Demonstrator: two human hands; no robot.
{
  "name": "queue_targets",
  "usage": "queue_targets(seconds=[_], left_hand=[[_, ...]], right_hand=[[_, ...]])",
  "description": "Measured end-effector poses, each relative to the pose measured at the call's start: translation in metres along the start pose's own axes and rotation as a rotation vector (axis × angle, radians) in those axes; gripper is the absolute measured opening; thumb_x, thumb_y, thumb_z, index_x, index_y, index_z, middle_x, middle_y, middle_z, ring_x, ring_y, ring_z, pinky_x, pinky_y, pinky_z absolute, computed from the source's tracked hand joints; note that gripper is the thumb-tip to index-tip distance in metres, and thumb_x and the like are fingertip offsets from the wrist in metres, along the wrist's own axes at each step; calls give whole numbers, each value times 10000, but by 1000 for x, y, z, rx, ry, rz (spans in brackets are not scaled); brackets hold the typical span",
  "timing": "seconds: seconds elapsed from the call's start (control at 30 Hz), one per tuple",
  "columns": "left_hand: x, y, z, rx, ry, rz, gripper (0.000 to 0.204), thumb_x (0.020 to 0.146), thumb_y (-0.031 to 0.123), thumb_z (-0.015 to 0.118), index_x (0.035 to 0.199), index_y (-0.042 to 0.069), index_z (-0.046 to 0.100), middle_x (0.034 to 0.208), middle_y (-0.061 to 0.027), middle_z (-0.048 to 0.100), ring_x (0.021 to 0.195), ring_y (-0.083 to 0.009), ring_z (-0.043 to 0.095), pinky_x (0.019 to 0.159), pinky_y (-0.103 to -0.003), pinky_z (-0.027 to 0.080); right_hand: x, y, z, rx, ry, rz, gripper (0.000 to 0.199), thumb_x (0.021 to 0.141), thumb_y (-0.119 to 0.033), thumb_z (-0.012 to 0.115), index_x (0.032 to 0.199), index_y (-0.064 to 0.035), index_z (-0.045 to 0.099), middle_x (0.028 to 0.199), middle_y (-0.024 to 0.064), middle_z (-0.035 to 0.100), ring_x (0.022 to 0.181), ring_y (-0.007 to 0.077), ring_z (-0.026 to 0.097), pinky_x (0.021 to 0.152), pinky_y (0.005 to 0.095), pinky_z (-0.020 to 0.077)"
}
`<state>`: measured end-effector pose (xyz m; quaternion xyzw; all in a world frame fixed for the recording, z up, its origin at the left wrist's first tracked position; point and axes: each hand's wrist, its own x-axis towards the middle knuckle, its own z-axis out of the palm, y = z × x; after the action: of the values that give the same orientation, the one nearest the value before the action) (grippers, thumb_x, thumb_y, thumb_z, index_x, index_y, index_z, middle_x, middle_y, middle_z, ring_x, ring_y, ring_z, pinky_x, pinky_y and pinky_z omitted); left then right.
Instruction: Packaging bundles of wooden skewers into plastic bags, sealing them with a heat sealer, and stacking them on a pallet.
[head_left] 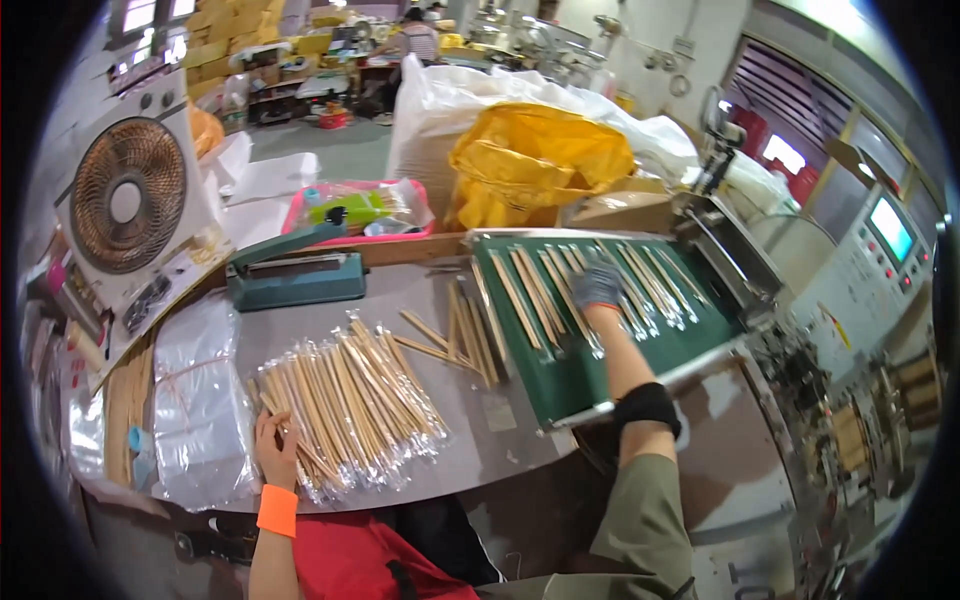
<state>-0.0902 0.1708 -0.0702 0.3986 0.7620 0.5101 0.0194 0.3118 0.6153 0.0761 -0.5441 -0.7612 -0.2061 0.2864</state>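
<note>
My bare left hand (pixel 275 445), with an orange wristband, rests at the left edge of a pile of chopsticks in clear plastic sleeves (pixel 350 400). Its fingers are apart and lie against the outermost packets. My right hand (pixel 597 285), in a grey glove, reaches over the green conveyor belt (pixel 570 388) on the right. Beneath and around it, several sleeved chopsticks (pixel 530 295) lie in a slanted row. Motion blur smears the gloved fingers, so their grip is unclear. Loose bare chopsticks (pixel 470 335) lie between pile and belt.
A teal hand sealer (pixel 300 283) stands behind the pile. Clear plastic bags (pixel 205 400) lie at left, below a fan (pixel 125 203). Behind the table are a pink basket (pixel 400 232) and a yellow bag (pixel 535 150). A machine with a lit screen (pixel 888 230) stands right.
</note>
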Motion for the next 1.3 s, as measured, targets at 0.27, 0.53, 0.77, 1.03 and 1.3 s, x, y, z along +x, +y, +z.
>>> queue_targets(seconds=[0.27,0.53,0.77,1.03,1.3], left_hand=[[1,19,6,-158,-102,-92,552,817,70,534,1331,-48,372,1323,-206,446,1248,-277,414,1043,-322,296],[1,33,5,68,-63,-50,457,810,82,513,1249,-42,480,1273,-221,491,1206,-337,450,1021,-367,329],[7,38,10,153,-71,35,477,820,124,553,1263,-28,465,1235,-218,508,1176,-364,455,1004,-394,342],[4,30,14,154,-41,73,486,817,142,558,1273,6,461,1236,-218,500,1158,-380,445,999,-404,343],[4,16,1,114,19,84,515,801,155,590,1285,39,456,1220,-196,508,1150,-372,446,990,-413,353]], right_hand=[[6,151,0,-626,-332,508,577,819,-504,491,1261,-134,517,1368,114,436,1292,272,356,1046,410,272],[7,189,12,-376,-303,852,403,875,-375,408,1105,-117,617,1233,143,537,1119,336,523,923,469,423],[-6,164,36,-218,-107,93,261,869,-292,474,849,-81,628,816,184,629,802,363,594,729,462,466],[-56,-6,-7,143,-142,-269,204,806,-174,530,953,-48,594,900,189,598,879,358,546,831,448,411],[-93,-198,-26,266,-112,-570,410,805,-335,556,1078,-32,598,1136,231,557,1043,364,532,962,445,365]])
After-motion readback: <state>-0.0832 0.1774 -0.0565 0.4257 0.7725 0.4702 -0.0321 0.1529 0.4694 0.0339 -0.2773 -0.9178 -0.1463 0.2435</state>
